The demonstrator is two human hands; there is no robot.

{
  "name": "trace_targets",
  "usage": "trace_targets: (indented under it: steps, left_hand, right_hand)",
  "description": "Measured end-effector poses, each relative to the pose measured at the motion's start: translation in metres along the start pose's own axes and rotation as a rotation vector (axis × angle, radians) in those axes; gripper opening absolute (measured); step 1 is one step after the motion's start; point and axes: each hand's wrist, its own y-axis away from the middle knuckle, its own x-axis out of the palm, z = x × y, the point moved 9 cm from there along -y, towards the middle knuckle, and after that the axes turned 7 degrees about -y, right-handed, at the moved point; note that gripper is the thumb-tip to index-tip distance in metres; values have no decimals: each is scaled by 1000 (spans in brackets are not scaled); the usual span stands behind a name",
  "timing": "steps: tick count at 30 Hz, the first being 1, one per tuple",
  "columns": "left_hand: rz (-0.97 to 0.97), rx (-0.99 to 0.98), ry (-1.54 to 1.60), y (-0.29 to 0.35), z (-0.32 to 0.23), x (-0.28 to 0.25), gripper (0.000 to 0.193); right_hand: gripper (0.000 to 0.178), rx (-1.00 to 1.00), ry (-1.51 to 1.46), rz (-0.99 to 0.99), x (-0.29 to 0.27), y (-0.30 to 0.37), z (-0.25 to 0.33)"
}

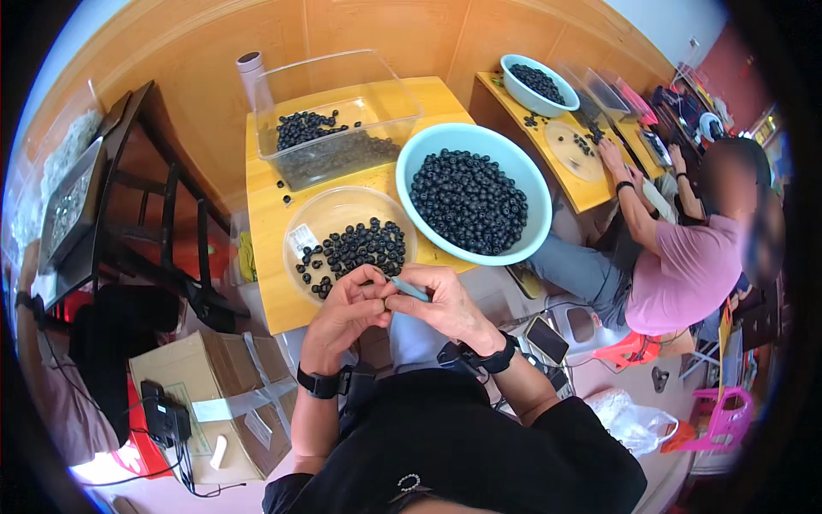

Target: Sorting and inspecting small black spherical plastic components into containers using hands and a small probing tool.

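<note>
My left hand (349,307) and my right hand (447,301) meet at the near edge of the yellow table (278,300), fingertips close together. My right hand grips a slim blue-grey tool (409,289), its tip turned toward my left fingers. My left fingers are pinched; whatever they hold is too small and covered to name. Just beyond lies a shallow round clear tray (330,204) with loose dark round beads (366,247). Right of it stands a light-blue basin (539,188) heaped with the same dark beads (469,202).
A clear rectangular bin (390,96) of dark beads stands at the back, a pink tumbler (252,77) beside it. At right, a person in pink (685,274) works at another table. A cardboard box (201,385) stands lower left; a phone (546,339) lies lower right.
</note>
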Motion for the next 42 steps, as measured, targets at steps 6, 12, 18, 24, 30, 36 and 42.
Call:
trace_targets:
  steps: [6, 12, 18, 24, 30, 36, 42]
  left_hand:
    - [43, -57, -30, -2, 9, 4, 32]
    - [-141, -107, -258, -2, 16, 0, 22]
    - [-512, 73, -676, 12, -10, -65, 14]
    - [-811, 263, -1002, 40, -67, -115, 12]
    - [-827, 268, -1386, 20, -67, -113, 15]
    - [-777, 236, -1539, -7, -54, -90, 14]
    - [-697, 438, -1802, -17, -50, -72, 15]
  right_hand:
    - [14, -16, -41, 11, -4, 10, -12]
    - [20, -41, 237, -85, -27, 21, -10]
    - [15, -165, 600, -662, -134, 33, 5]
    - [23, -79, 1069, -720, -169, 41, -3]
    - [24, -47, 1099, -797, -164, 43, -6]
    - [23, -58, 1115, -806, -165, 45, -9]
    - [21, -78, 1129, -794, -162, 44, -10]
